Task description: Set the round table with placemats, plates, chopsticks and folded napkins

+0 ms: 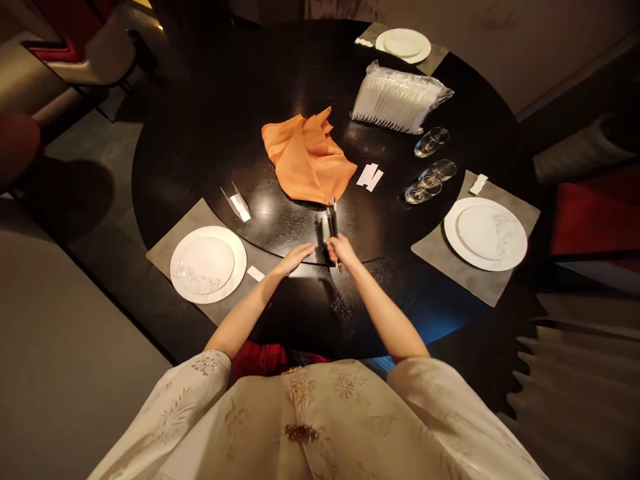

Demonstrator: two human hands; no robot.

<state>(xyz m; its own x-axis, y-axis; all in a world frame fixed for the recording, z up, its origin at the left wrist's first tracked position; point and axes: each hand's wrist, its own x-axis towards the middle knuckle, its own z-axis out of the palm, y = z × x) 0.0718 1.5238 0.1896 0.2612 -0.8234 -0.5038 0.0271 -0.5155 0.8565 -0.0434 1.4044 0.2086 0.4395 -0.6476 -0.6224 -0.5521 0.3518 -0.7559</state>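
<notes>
The left hand (295, 259) is held flat and palm down, with its fingers extended and close together, and the right hand (343, 251) is curled around the near ends of a bundle of dark chopsticks (333, 223), which are pinched between fingers and thumb. The two hands are just apart, near the middle of the near edge of a round black table (200, 133). The chopsticks are tilted slightly and point toward the far side, beside a white paper strip (321, 230) that lies on the tabletop; whether the left fingertips touch this strip cannot be told. An orange cloth napkin (307, 160) is laid crumpled just beyond the chopsticks, and two small white paper slips (370, 177) are placed to its right. A folded white paper piece (236, 203) stands to the left. Three white plates are set on grey placemats: the near-left plate (207, 263), the right plate (485, 233) and the far plate (403, 45). A plastic bag of white paper sleeves (397, 99) is placed toward the far right, and three clear glasses (430, 167) are laid on their sides near the right plate. An embroidered cream robe (300, 413) is seen along the near edge of the view, with its wide sleeves falling from the bare forearms.
</notes>
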